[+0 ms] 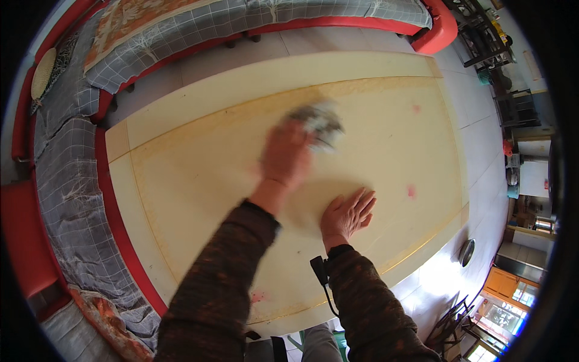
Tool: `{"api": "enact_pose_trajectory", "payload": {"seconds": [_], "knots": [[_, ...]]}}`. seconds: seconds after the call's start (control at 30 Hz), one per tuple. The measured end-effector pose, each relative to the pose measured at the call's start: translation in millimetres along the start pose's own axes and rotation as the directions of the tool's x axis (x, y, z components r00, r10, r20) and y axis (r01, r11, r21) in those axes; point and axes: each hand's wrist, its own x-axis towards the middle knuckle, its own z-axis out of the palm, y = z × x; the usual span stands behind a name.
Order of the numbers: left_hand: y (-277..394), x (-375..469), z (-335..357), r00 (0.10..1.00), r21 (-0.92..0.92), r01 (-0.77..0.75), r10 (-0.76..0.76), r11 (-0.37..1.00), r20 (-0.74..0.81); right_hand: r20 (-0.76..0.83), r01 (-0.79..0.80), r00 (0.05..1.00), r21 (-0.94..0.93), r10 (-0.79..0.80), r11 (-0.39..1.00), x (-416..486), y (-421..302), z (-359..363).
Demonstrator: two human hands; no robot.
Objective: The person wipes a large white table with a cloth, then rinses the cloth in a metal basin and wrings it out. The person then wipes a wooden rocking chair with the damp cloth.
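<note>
My left hand is blurred over the upper middle of a pale yellow tabletop, closed on a crumpled grey-and-white cloth. The cloth is blurred too and lies against the surface. Lower and to the right, my right hand rests palm down on the same top, its fingers a little apart and nothing in it. Pink stains mark the tabletop near its right side and its near edge. A black device with a cable hangs beside my right wrist.
A red sofa with grey checked covers runs along the left and far sides. On the tiled floor at the right lie a round metal bowl and dark folding chairs. A dark rack stands at the far right.
</note>
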Motion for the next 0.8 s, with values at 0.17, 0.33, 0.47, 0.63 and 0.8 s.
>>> {"api": "enact_pose_trajectory", "payload": {"seconds": [0.17, 0.33, 0.47, 0.63, 0.8], "knots": [[-160, -64, -87, 0.939, 0.293, 0.342, -0.308, 0.893, -0.156, -0.007, -0.001, 1.0, 0.022, 0.001, 1.0, 0, -1, -1], [-225, -182, -147, 0.822, 0.388, 0.567, -0.466, 0.727, -0.328, 0.016, -0.004, 1.0, 0.052, 0.003, 0.999, 1, 0, -1], [-213, -207, -133, 0.776, 0.398, 0.63, -0.532, 0.667, -0.337, 0.011, 0.002, 1.0, 0.103, -0.003, 0.995, 1, 2, -1], [-118, -190, -90, 0.85, 0.328, 0.526, -0.471, 0.784, -0.237, 0.058, 0.047, 0.996, 0.22, -0.061, 0.974, 1, 11, -5], [-11, -186, -61, 0.937, 0.282, 0.348, -0.323, 0.894, -0.132, 0.104, 0.272, 0.941, 0.337, -0.323, 0.901, 3, 56, -10]]}}
